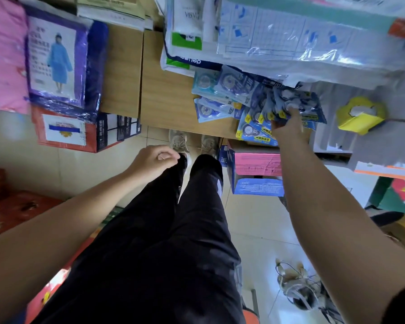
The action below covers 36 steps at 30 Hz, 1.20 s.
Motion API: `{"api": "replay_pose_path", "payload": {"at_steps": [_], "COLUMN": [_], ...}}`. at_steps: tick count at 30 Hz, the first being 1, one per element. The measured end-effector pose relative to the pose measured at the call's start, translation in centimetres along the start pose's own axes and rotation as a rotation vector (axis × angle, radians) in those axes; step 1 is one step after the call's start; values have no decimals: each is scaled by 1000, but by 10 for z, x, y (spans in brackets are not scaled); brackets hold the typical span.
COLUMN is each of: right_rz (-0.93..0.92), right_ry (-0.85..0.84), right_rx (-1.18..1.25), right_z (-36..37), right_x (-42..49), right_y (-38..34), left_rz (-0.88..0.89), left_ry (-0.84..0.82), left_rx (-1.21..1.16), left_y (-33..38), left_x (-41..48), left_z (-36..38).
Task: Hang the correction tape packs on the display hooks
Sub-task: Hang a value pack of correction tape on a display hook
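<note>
held bunch (299,101): blue cards w/ clear blisters, round reels, yellow tags; fanned, tilted, gripped at lower edge by right hand (290,128).
loose pile (218,90): same blue packs, "30m" print, flat & overlapping on wood counter (168,99), just beside bunch.
edge packs (250,133): few at counter's near edge.

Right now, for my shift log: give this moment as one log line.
right hand: grips fanned correction tape packs at wooden counter | left hand: idle, empty | display hooks: not in view
</note>
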State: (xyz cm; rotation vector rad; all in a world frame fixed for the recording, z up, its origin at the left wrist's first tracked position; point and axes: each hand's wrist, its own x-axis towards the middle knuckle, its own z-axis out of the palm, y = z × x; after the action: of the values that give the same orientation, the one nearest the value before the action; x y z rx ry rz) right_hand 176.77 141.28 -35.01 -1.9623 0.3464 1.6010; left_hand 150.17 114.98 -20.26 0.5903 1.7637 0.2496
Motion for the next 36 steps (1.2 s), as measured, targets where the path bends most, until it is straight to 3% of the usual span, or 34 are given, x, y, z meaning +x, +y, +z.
{"api": "replay_pose_path", "payload": {"at_steps": [4,9,12,15,20,27,31,36], "right_rz": [-51,-78,-113,-192,-188,-217,-410,-773], "right_ry": [-47,-306,-517,-600,-606,-640,-480,-441], "right_rx": [-183,-505,-646,-805,-797,-775,-873,-1068], "right_z": [-25,-59,-76,-81,-74,-71,-66,-49], "right_x": [-16,-91,-130,-158,-182,-205,-224,-266], "right_y": [12,52,68,77,84,80,68,44], "left_rz": [2,-58,-129,-152,-68,-148,-107,154], "left_ry": [15,41,-31,-111,-3,31,226,445], "left_rx": [-161,-390,-442,-436,-342,-619,-607,-373], "left_y": [30,65,76,80,62,45,45,56], "left_x": [19,36,39,32,13,-8,-29,-65], "left_z": [0,2,4,4,6,-16,-42,-83]}}
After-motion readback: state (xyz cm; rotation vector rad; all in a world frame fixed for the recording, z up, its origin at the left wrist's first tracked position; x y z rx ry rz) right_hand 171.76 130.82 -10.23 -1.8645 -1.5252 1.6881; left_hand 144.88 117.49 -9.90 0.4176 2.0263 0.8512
